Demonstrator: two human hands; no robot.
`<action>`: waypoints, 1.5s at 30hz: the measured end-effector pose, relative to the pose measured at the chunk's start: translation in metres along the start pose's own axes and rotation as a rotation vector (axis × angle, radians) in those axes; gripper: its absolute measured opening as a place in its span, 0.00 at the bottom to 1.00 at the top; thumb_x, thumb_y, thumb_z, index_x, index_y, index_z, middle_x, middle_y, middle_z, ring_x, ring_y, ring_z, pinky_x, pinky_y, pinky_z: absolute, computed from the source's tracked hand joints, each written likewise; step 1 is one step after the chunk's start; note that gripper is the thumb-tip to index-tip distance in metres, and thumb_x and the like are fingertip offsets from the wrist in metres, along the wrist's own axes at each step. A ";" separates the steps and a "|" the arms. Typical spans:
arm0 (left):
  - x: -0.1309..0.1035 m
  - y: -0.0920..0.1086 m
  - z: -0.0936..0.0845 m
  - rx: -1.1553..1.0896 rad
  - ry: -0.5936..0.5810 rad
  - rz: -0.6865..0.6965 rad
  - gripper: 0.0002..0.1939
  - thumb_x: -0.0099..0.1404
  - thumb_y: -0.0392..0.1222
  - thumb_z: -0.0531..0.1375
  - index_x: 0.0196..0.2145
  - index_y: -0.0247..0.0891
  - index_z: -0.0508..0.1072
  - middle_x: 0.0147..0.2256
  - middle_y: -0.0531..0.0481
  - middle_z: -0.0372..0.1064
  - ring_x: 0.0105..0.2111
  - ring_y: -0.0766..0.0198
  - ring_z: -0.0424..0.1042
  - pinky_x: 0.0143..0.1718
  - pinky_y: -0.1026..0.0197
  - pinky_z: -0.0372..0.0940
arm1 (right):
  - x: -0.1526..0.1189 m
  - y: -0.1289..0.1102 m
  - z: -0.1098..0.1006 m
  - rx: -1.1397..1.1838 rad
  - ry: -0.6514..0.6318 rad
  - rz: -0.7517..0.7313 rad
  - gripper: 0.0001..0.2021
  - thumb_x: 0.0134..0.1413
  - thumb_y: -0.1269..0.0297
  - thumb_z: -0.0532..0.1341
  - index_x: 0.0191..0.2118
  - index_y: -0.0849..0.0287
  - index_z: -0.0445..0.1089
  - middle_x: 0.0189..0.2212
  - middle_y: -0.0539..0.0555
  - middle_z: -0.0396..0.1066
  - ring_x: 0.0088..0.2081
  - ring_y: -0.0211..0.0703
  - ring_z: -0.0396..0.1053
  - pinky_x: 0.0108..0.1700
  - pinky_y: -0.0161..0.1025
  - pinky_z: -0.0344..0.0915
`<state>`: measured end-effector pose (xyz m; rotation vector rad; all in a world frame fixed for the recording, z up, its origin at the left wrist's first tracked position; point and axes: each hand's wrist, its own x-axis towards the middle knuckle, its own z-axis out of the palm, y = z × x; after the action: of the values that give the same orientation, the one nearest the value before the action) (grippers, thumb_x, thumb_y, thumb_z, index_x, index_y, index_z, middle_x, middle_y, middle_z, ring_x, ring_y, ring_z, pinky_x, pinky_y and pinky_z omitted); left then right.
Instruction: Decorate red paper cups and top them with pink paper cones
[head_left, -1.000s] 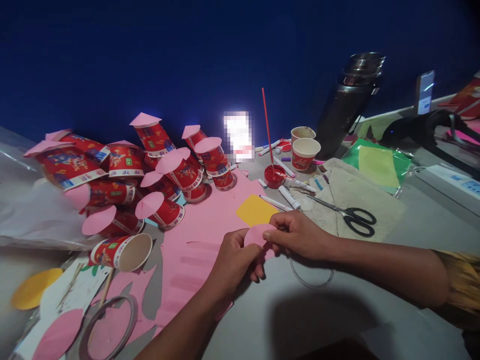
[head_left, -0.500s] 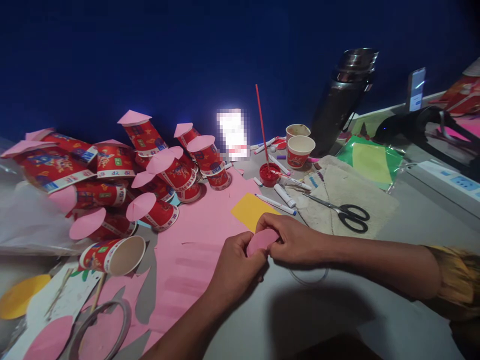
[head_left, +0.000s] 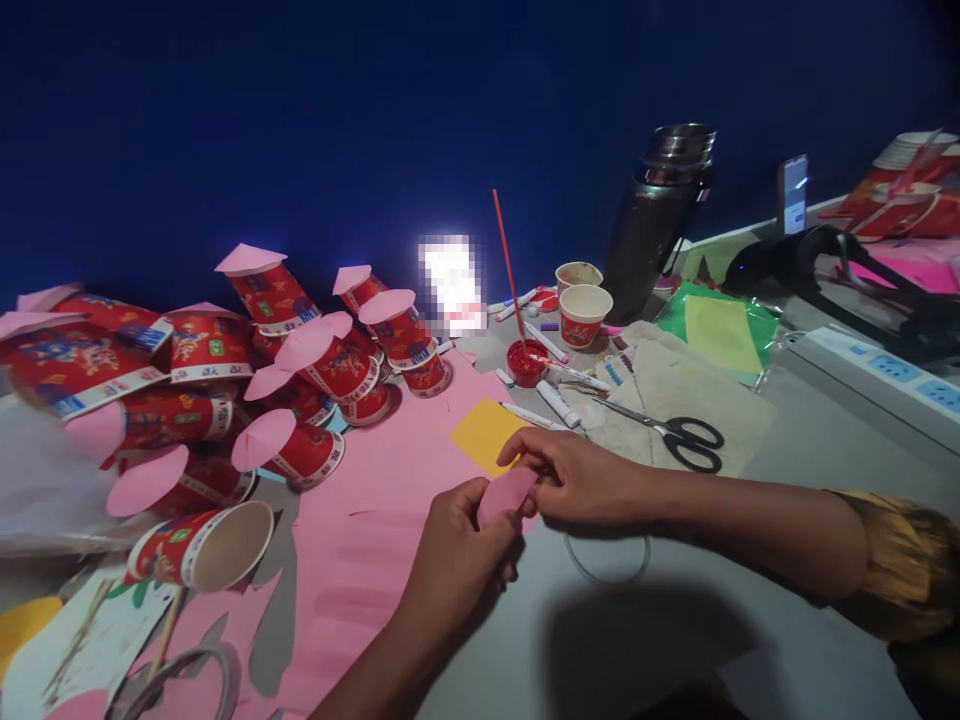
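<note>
A small curved piece of pink paper (head_left: 507, 496) is held between both hands above the table. My left hand (head_left: 466, 540) grips its left and lower side, thumb across the front. Pinched at the paper's right edge is my right hand (head_left: 574, 478), its fingertips partly hidden behind the paper. Just beyond the hands lie a yellow paper square (head_left: 480, 432) and a large pink paper sheet (head_left: 375, 490). A roll of tape or thin ring (head_left: 606, 580) rests under my right wrist, partly covered.
Red paper cups with pink cone tops (head_left: 326, 355) crowd the left. An uncapped cup (head_left: 199, 548) lies on its side. Scissors (head_left: 686, 440) rest on a cloth (head_left: 739, 415). Behind are a red paint pot (head_left: 526, 368), markers (head_left: 559, 403), a thermos (head_left: 652, 225) and a power strip (head_left: 877, 375).
Both hands still hold the pink paper, which has turned slightly. My right fingers have shifted along its right edge. The whole view has swung a little to the right and up.
</note>
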<state>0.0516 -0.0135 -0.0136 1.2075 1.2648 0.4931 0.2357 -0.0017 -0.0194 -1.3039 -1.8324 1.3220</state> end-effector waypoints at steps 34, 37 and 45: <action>0.010 -0.007 -0.022 -0.335 -0.024 -0.035 0.15 0.60 0.51 0.63 0.28 0.36 0.72 0.11 0.53 0.64 0.10 0.73 0.53 0.14 0.69 0.44 | 0.002 0.022 -0.011 -0.622 0.395 -0.792 0.06 0.61 0.74 0.60 0.37 0.56 0.72 0.43 0.57 0.74 0.43 0.45 0.68 0.42 0.41 0.67; 0.009 -0.008 -0.021 -0.305 0.013 -0.014 0.15 0.61 0.52 0.63 0.27 0.37 0.71 0.11 0.54 0.63 0.10 0.72 0.52 0.15 0.68 0.44 | 0.004 0.018 -0.012 -0.664 0.388 -0.772 0.06 0.63 0.72 0.59 0.37 0.56 0.72 0.44 0.58 0.74 0.43 0.46 0.68 0.42 0.41 0.67; 0.007 -0.003 -0.022 -0.135 0.231 0.121 0.20 0.58 0.51 0.65 0.19 0.39 0.63 0.13 0.60 0.54 0.15 0.74 0.50 0.17 0.68 0.46 | -0.052 0.014 -0.072 -0.824 0.457 -0.344 0.10 0.69 0.61 0.55 0.37 0.57 0.72 0.32 0.56 0.74 0.33 0.46 0.70 0.36 0.41 0.64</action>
<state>0.0328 0.0002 -0.0162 1.1402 1.3342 0.8131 0.3217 -0.0191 0.0015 -1.4079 -2.1808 0.0332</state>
